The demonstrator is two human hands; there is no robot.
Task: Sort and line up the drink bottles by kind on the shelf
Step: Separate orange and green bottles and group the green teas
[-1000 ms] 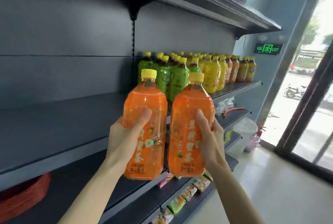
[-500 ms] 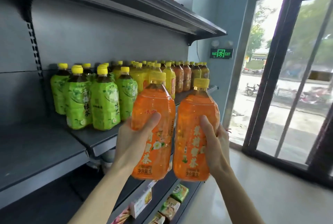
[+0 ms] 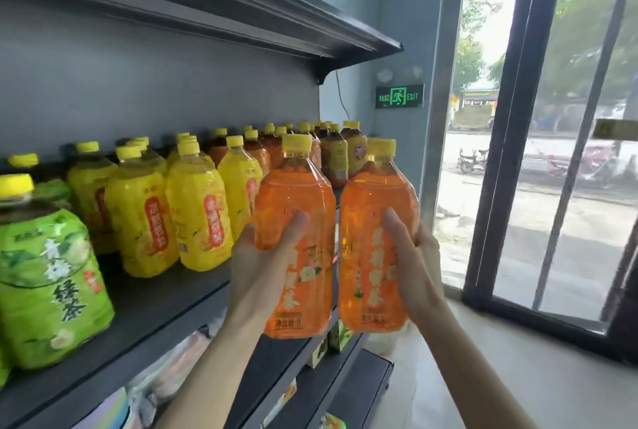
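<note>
I hold two orange tea bottles with yellow caps upright in front of the shelf. My left hand (image 3: 266, 266) grips the left orange bottle (image 3: 297, 201) around its middle. My right hand (image 3: 416, 266) grips the right orange bottle (image 3: 373, 242) the same way. Both hang side by side just off the dark shelf (image 3: 162, 311). On the shelf stand green tea bottles (image 3: 48, 283) at the left, yellow bottles (image 3: 196, 214) in the middle, and orange and brown bottles (image 3: 336, 156) at the far right end.
An upper shelf (image 3: 241, 11) overhangs the bottles. Lower shelves (image 3: 359, 390) hold small boxed and bagged goods. A lit exit sign (image 3: 399, 96) hangs on the end wall. A glass door with a dark frame (image 3: 507, 152) stands at the right.
My view has moved right along the shelf and closer: the green bottles slid to the left edge and the yellow ones now fill the middle. Both hands keep their grip on the orange bottles.
</note>
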